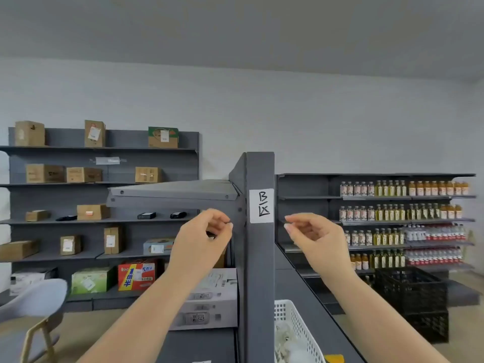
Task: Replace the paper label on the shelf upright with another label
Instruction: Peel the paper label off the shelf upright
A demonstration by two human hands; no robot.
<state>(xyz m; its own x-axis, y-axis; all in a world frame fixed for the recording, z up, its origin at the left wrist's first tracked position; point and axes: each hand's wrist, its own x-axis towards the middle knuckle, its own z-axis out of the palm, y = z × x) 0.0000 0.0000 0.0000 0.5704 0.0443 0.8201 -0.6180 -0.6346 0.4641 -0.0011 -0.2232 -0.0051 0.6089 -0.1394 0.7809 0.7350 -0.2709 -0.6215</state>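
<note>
A storeroom with pale walls and a grey ceiling is seen, and grey metal shelving fills the lower half of the frame. A shelf upright (259, 258) stands at centre, and a white paper label (261, 205) marked "B" above a second character is stuck flat on its front face, right of centre. The left hand (203, 241) is raised just left of the upright below the label's level, its grip narrow, fingers curled toward the thumb with nothing seen between them. The right hand (313, 238) is held just right of the upright, its grip likewise narrow, fingertips pinched close and apart from the label. Cardboard boxes (83, 174) are ranged on the shelves at left. Rows of bottles (400, 212) are lined on the shelves at right, with black crates (411, 297) stacked on the floor beneath. A white mesh basket (296, 328) is seen at lower centre, and a pale chair (34, 302) at lower left
</note>
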